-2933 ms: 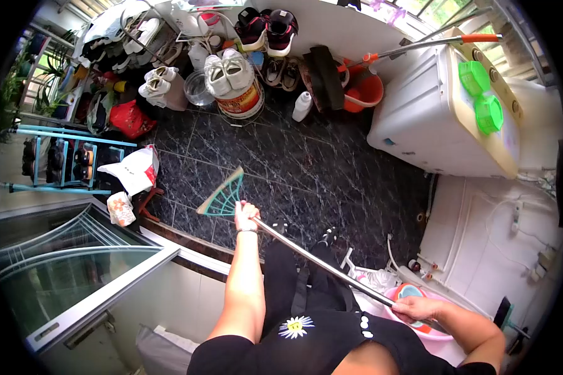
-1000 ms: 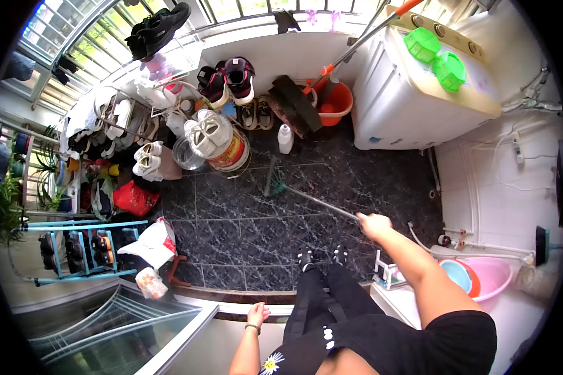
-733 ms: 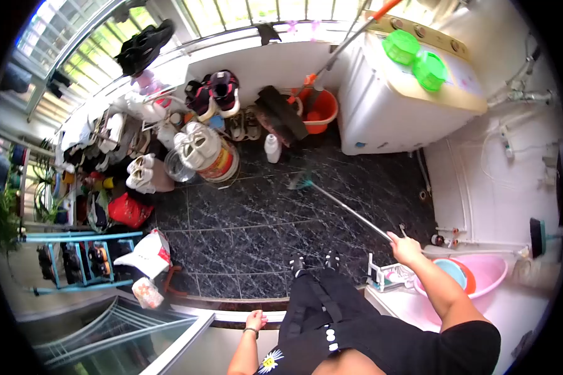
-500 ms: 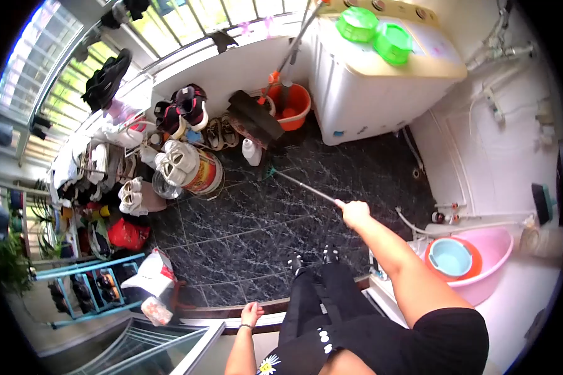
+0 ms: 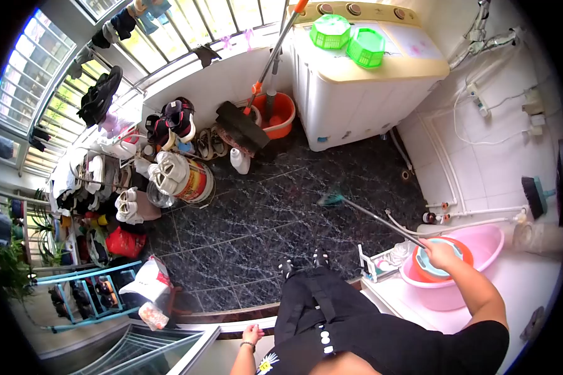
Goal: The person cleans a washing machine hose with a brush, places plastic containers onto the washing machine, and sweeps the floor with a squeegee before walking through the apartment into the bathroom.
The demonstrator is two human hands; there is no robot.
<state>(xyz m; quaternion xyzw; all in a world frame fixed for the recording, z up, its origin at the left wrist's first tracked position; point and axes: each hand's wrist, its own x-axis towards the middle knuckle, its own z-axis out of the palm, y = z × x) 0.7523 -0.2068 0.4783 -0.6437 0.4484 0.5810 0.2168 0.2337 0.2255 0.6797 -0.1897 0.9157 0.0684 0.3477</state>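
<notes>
My right hand (image 5: 441, 255) is closed around the handle end of a long-handled brush (image 5: 381, 220), in front of the basins at the right. The brush's teal head (image 5: 331, 199) is over the dark tiled floor (image 5: 263, 231), slightly blurred; whether it touches the tiles I cannot tell. My left hand (image 5: 252, 334) hangs low near the door sill, holding nothing, its fingers loosely bent and a little apart. A white bottle (image 5: 239, 161) stands on the floor farther off, left of the brush head.
A washing machine (image 5: 363, 94) with green baskets (image 5: 366, 49) on top stands at the back. Beside it, an orange bucket (image 5: 283, 128) holds a mop. White shoes (image 5: 172, 172) rest on a printed bucket (image 5: 201, 181). A pink tub (image 5: 444, 297) with smaller basins is at right.
My right hand has drawn back to the right with the brush. Its head has come away from beside the white bottle, toward the middle floor. The camera view has shifted slightly.
</notes>
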